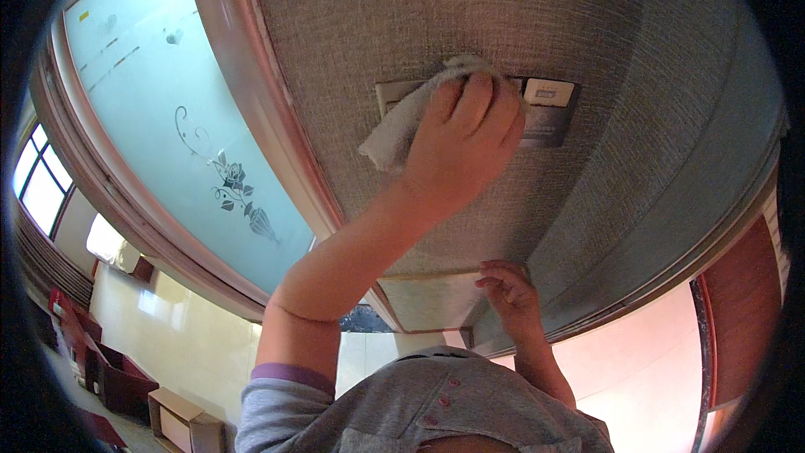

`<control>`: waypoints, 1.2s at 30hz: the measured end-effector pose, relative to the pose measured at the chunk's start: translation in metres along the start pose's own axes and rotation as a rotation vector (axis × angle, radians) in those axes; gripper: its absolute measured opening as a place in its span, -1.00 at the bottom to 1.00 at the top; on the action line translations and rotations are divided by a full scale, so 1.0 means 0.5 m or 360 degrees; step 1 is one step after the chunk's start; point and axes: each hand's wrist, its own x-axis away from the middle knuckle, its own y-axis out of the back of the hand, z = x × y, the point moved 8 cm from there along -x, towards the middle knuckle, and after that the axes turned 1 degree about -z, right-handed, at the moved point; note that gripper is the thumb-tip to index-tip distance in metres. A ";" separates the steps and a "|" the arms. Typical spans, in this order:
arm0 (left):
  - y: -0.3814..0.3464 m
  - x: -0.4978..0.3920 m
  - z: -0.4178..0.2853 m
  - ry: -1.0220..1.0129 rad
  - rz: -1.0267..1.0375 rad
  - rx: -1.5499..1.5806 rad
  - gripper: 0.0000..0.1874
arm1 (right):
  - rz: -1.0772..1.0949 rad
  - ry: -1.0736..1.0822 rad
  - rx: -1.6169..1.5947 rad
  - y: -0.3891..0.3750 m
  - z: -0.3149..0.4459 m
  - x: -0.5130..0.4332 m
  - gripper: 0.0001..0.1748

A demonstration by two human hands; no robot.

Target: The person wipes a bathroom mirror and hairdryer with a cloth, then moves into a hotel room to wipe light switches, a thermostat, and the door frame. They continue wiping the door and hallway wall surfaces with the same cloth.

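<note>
My left hand (468,138) presses a light cloth (402,129) against a wall plate with switches, its fingers bunched over the folds. The cloth and hand cover the middle of the plate. To their right, the plate's dark end (550,126) shows with a small white switch or socket insert (548,93) in it. Lower down, near my body, my right hand (512,296) is raised with bent fingers apart and nothing in it. I cannot tell whether it touches the wall. Woven-textured brown-grey wallpaper (478,6) surrounds the plate.
To the left is a frosted glass panel (188,113) with a flower design, set in a pale frame (270,82). Beyond it a cardboard box (182,418) and dark red containers (122,377) stand on the glossy floor (188,327). A dark red wooden panel (745,327) is at the right.
</note>
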 end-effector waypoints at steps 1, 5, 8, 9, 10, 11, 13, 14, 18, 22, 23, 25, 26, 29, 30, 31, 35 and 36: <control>0.002 0.016 -0.008 -0.0037 -0.0003 -0.0033 -0.77 | 0.0007 0.0012 -0.0037 0.001 0.000 0.001 -0.76; 0.020 0.085 -0.013 -0.0112 -0.0042 -0.0020 -0.77 | -0.0018 0.0012 0.0067 0.013 -0.008 0.006 -0.75; 0.029 0.131 -0.003 -0.0137 -0.0054 -0.0004 -0.79 | -0.0011 0.0018 0.0220 0.015 -0.012 0.008 -0.76; 0.032 0.145 -0.006 -0.0132 -0.0066 0.0019 -0.80 | -0.0009 0.0008 0.0187 0.016 -0.014 0.009 -0.76; 0.033 0.157 -0.005 -0.0118 -0.0063 0.0050 -0.81 | -0.0007 -0.0004 0.0155 0.015 -0.015 0.010 -0.77; 0.034 0.168 -0.004 -0.0109 -0.0069 0.0073 -0.82 | 0.0008 -0.0013 0.0171 0.014 -0.017 0.010 -0.77; 0.033 0.184 0.004 -0.0066 -0.0070 0.0043 -0.83 | 0.0041 -0.0031 0.0154 0.011 -0.019 0.011 -0.78; 0.036 0.192 0.007 -0.0059 -0.0080 0.0010 -0.83 | 0.0050 -0.0058 0.0221 0.011 -0.022 0.011 -0.77; 0.054 0.215 0.057 0.0215 -0.0008 -0.0019 -0.81 | 0.0048 -0.0107 0.0200 0.016 -0.033 0.012 -0.75; 0.063 0.216 0.078 0.0414 -0.0144 0.0007 -0.77 | 0.0029 -0.0101 0.0172 0.023 -0.043 0.012 -0.74; 0.061 0.213 0.074 0.0447 -0.0179 0.0019 -0.76 | 0.0042 -0.0113 0.0211 0.023 -0.047 0.012 -0.74; 0.042 0.199 0.052 0.0463 -0.0160 0.0088 -0.77 | 0.0040 -0.0163 0.0181 0.021 -0.055 0.012 -0.74; 0.034 0.190 0.041 0.0476 -0.0156 0.0119 -0.78 | 0.0039 -0.0142 0.0172 0.021 -0.054 0.011 -0.74; 0.015 0.169 0.016 0.0440 -0.0097 0.0156 -0.80 | 0.0066 -0.0127 0.0138 0.010 -0.056 0.008 -0.74; 0.008 0.158 0.003 0.0401 -0.0116 0.0159 -0.80 | 0.0075 -0.0121 0.0129 0.005 -0.056 0.006 -0.74; -0.002 0.148 -0.009 0.0368 -0.0120 0.0166 -0.80 | 0.0083 -0.0118 0.0118 0.000 -0.056 0.005 -0.75; -0.023 0.154 -0.019 0.0357 -0.0071 0.0175 -0.82 | 0.0146 -0.0116 0.0191 -0.014 -0.058 0.002 -0.74; -0.022 0.164 -0.019 0.0352 -0.0084 0.0162 -0.83 | 0.0131 -0.0115 0.0237 -0.012 -0.057 0.004 -0.74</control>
